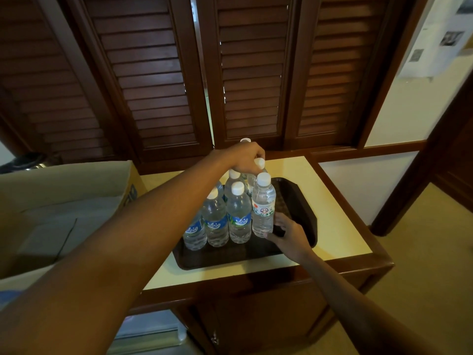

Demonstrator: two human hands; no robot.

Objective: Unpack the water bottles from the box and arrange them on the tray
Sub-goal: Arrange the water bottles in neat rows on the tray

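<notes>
Several clear water bottles with white caps stand upright on a dark brown tray (304, 216) on the cream table top. Most carry blue labels, such as the front middle bottle (239, 216). The right front bottle (263, 208) has a white label. My right hand (286, 233) touches this bottle at its base, fingers partly curled around its lower side. My left hand (247, 158) reaches over the rear bottles and grips the cap and neck of a back bottle (259, 163). The open cardboard box (64, 190) stands at the left, its inside mostly hidden.
The table (340, 226) has a dark wooden rim and a cabinet below. Louvred wooden shutters (158, 85) rise right behind it. The tray's right half is bare. A doorway and beige floor (422, 265) lie to the right. A dark object sits behind the box at far left.
</notes>
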